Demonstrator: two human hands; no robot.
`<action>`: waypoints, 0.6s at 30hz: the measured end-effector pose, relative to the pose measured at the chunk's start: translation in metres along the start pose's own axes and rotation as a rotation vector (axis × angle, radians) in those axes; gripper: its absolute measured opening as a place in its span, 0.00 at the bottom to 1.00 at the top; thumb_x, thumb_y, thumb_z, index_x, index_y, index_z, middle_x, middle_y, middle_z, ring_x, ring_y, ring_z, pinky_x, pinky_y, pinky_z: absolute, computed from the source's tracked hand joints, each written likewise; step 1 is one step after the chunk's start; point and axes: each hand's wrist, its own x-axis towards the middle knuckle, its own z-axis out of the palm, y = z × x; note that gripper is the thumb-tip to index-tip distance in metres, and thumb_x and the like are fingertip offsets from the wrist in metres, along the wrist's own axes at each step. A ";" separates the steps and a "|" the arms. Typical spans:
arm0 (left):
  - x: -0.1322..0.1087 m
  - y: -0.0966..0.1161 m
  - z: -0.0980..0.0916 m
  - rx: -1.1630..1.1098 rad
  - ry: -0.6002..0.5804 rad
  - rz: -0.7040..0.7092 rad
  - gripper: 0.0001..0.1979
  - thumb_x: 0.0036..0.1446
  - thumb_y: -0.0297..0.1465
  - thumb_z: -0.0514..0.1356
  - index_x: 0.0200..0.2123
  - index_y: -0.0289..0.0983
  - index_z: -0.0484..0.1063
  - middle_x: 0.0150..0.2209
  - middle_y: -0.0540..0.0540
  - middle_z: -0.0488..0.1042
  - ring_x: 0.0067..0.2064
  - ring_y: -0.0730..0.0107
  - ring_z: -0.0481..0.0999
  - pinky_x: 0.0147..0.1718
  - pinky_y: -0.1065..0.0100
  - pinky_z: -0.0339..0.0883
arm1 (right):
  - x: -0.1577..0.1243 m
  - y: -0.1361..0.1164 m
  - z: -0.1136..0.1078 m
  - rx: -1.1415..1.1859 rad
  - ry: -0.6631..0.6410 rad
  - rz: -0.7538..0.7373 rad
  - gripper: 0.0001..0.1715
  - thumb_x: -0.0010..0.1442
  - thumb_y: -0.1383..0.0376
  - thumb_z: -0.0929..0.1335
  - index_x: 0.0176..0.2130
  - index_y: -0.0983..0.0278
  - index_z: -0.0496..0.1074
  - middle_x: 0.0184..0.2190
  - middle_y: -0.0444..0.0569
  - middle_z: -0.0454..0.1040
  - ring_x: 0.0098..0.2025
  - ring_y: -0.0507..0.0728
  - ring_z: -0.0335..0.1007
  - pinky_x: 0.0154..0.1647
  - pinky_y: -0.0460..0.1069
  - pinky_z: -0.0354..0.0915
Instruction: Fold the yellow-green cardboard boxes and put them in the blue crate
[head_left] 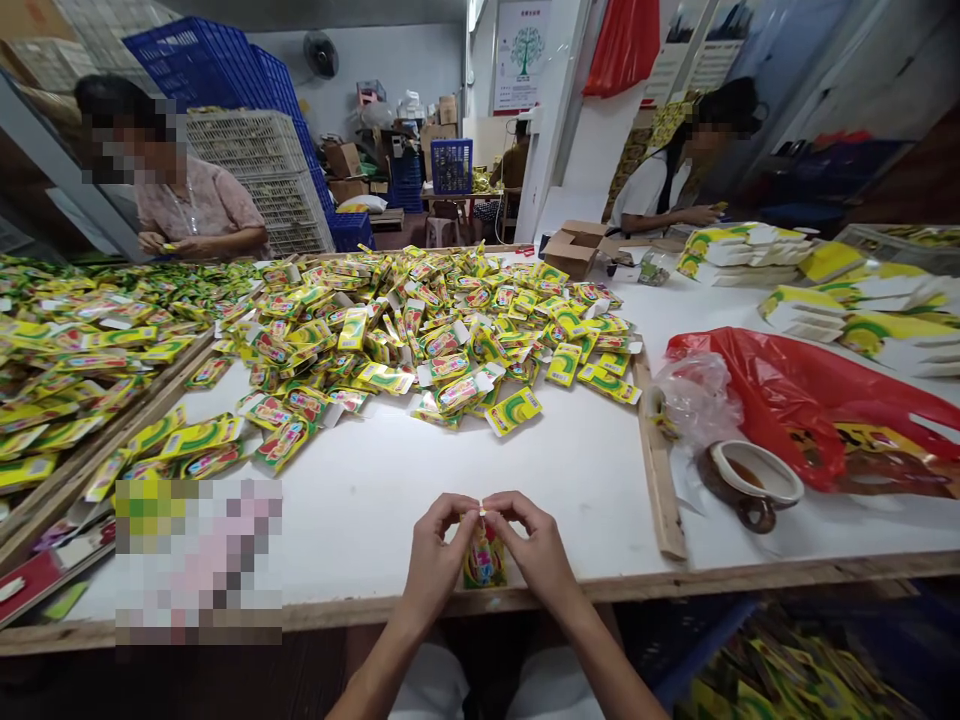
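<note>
Between my hands, at the front edge of the white table, is a small yellow and green printed carton (485, 562). My left hand (440, 548) pinches its top end from the left, thumb and forefinger together. From the right, my right hand (531, 545) pinches the same end, its fingertips almost meeting the left ones. A bit of white flap shows between the fingertips. Beyond my hands spreads a large heap of similar small cartons (442, 330), several with white end flaps sticking out. One loose carton (514, 411) lies at the heap's near edge.
Wooden strips (660, 470) border the work area. To the right stand a brown mug (750, 478), a red plastic bag (780, 390) and stacks of flat cartons (892, 335). More cartons (67, 380) fill the left section. One person (191, 205) works at left, another (667, 185) at right.
</note>
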 end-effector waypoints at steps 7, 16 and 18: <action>0.010 0.005 0.005 0.025 0.098 -0.077 0.07 0.54 0.32 0.59 0.33 0.34 0.72 0.30 0.47 0.74 0.32 0.70 0.72 0.33 0.71 0.66 | 0.011 -0.007 0.000 -0.077 0.035 0.087 0.08 0.58 0.61 0.67 0.32 0.64 0.72 0.27 0.46 0.74 0.30 0.54 0.69 0.33 0.48 0.65; -0.003 -0.003 0.001 -0.015 0.027 -0.055 0.09 0.56 0.34 0.58 0.35 0.36 0.75 0.35 0.44 0.77 0.39 0.65 0.75 0.39 0.67 0.68 | 0.000 -0.003 0.008 0.061 -0.025 0.111 0.10 0.59 0.59 0.66 0.35 0.64 0.72 0.32 0.48 0.76 0.36 0.57 0.73 0.38 0.49 0.67; 0.000 -0.001 -0.001 0.052 -0.014 -0.003 0.10 0.58 0.35 0.57 0.35 0.36 0.75 0.36 0.44 0.77 0.40 0.65 0.75 0.41 0.67 0.68 | -0.005 -0.008 0.000 0.040 -0.004 0.106 0.11 0.59 0.59 0.65 0.35 0.64 0.72 0.33 0.49 0.76 0.37 0.57 0.73 0.39 0.49 0.68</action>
